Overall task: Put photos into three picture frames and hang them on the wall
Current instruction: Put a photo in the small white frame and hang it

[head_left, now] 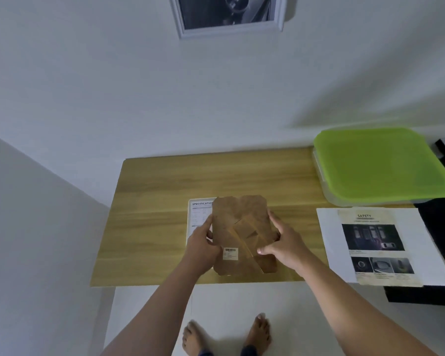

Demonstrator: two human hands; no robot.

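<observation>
A picture frame lies face down on the wooden table (165, 191), its brown backing board (242, 222) with a fold-out stand and a barcode sticker facing up. My left hand (203, 245) grips the board's left edge. My right hand (283, 242) grips its right edge, thumb on the board. Under the frame lies a printed sheet headed "SPECIFICATION" (199, 214), partly hidden. To the right, a "SAFETY" photo sheet (378, 245) rests on a white sheet (329, 242). A white-framed picture (229, 16) hangs on the wall above.
A clear box with a green lid (380, 163) stands at the table's back right. A black surface (437, 253) lies beyond the right side. My bare feet (226, 335) stand on the white floor in front of the table. A wall closes off the left.
</observation>
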